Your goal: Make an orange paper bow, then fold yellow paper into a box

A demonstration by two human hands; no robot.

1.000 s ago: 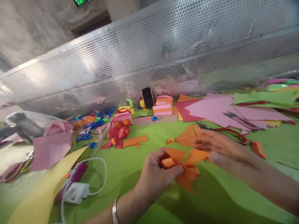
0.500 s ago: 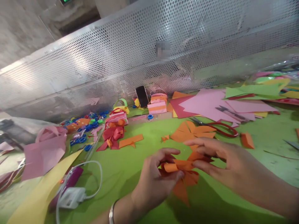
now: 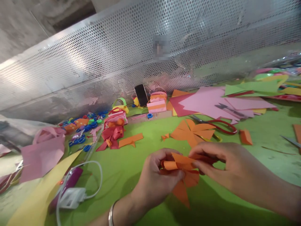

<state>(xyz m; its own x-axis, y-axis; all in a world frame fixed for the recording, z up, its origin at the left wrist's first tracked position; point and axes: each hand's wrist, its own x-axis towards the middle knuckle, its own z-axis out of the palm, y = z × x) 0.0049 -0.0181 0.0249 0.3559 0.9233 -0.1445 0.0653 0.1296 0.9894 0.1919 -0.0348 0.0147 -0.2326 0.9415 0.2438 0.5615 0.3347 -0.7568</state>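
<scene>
My left hand [image 3: 156, 180] pinches a folded orange paper piece [image 3: 182, 179] low in the middle of the view, above a green table sheet [image 3: 131, 163]. My right hand [image 3: 225, 163] grips the same orange piece from the right, fingers pressed on its upper flaps. Pointed orange flaps hang down below both hands. A second cut orange paper shape [image 3: 192, 131] lies flat on the sheet just beyond my hands.
Red-handled scissors [image 3: 221, 125] lie past the orange shape. Pink, red and green paper sheets [image 3: 211, 102] are piled at the back right. A phone [image 3: 141, 94], small paper baskets [image 3: 157, 103], red scraps [image 3: 112, 135], blue rings [image 3: 87, 147], a glue gun with a white cord [image 3: 72, 185].
My right hand came back from the flat orange shape and closed on the folded piece. The piece is now gathered tighter between both hands. The camera tilted slightly down.
</scene>
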